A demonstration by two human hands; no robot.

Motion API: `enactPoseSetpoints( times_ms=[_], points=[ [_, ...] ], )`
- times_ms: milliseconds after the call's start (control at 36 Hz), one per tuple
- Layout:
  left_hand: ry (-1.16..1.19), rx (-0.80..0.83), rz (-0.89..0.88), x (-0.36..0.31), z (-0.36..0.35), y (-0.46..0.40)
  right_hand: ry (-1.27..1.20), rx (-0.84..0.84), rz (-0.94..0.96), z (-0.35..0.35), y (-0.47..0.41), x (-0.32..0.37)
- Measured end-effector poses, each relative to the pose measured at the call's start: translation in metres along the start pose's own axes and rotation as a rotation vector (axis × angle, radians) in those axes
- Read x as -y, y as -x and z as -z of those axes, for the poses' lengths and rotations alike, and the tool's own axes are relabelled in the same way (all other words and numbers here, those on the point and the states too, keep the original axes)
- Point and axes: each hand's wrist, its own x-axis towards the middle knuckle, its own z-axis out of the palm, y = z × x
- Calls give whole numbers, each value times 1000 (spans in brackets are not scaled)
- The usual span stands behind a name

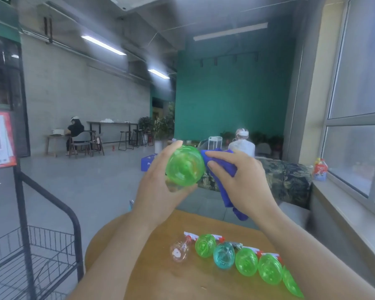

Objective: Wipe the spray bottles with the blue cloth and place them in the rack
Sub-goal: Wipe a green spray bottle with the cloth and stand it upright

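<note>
Resting bottle (185, 165) beside cloth-holding grip (240, 180)

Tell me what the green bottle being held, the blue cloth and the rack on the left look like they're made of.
Green spray bottle: translucent glossy plastic, since light passes through its base. Blue cloth: soft fabric, possibly microfibre; it folds and drapes under the right hand. Rack: black metal by the look of it, thin wire grid on tube frame, with a matte, probably painted finish.
</note>
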Motion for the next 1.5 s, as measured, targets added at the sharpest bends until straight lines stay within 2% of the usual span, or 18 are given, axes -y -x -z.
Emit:
enactPoseSetpoints(
  times_ms=[167, 333, 444, 722, 861, 1056, 1222, 1306, 1500],
  points=[
    [120, 134, 125, 37, -3, 26, -173, 139, -157, -46, 11, -28],
    [203, 2, 312, 74, -11, 52, -298, 310, -336, -115, 39, -63],
    [178, -51, 393, 111, -21, 71, -305, 340, -394, -155, 60, -80],
    [318, 57, 760, 192, -38, 118, -375, 471, -610, -221, 102, -126],
    [239, 27, 792, 232, -55, 136, -375, 520, -645, -248, 109, -143],
    [239, -35, 883, 287, -83, 149, -375, 492, -681, -275, 115, -172],
    [193, -68, 884, 335, -105, 158, -410, 472, -722, -284, 116, -190],
    [59, -79, 857, 359, -113, 162, -419, 462, -726, -288, 114, -197],
    [-86, -145, 885, 388, -100, 177, -414, 441, -726, -298, 117, -212]
  ],
)
